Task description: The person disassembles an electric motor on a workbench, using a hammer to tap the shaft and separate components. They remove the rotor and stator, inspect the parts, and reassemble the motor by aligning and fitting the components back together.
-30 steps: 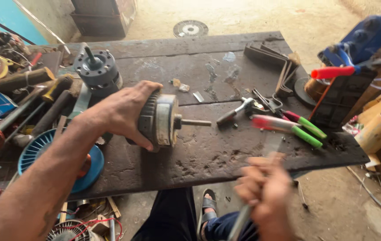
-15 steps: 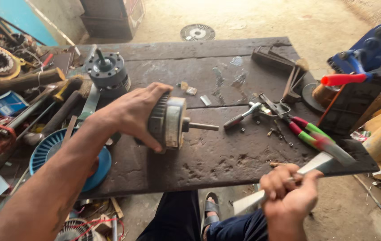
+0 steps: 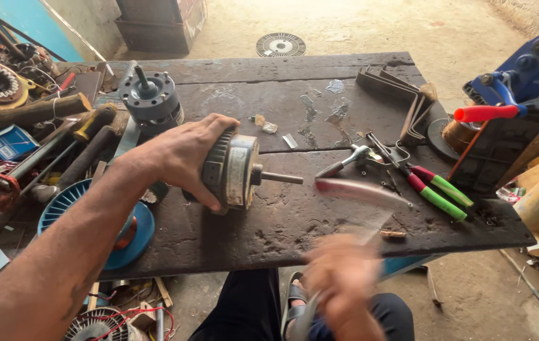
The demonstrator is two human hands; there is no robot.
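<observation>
**Here, a motor pinned on its side, shaft facing a blurred tool**

The left hand clamps a small electric motor sideways on the dark tabletop, apparently to steady it and leave its shaft exposed. Its fingers wrap the casing from above, thumb underneath. The right hand, blurred, seems closed around a flat tool whose tip lies near the shaft end.

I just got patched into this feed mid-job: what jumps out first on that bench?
The left hand clamps a grey motor on its side mid-bench, shaft pointing right. Just off the shaft tip, the blurred right hand at the near edge swings a flat tool. Green-handled pliers lie to the right; a second motor stands upright at the back left.
</observation>
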